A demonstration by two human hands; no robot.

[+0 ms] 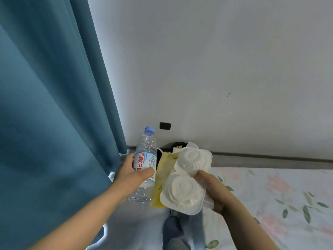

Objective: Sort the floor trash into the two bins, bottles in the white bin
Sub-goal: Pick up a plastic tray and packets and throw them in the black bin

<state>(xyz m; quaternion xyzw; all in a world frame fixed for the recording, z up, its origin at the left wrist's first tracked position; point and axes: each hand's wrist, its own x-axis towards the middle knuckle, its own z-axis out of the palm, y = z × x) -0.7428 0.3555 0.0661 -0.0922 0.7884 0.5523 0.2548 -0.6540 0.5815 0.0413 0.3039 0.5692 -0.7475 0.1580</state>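
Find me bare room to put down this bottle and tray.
The floral bedsheet right of the right hand lies bare. So does the grey floor between curtain and leg. Near the wall it is crowded: bottle, tray, dark bin behind.

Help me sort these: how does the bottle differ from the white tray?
The bottle is clear with a blue cap and label; the tray is plain opaque white. The bottle is tall and round; the tray is shallow with two round wells. The left hand grips the bottle, the right hand the tray. Both are held up.
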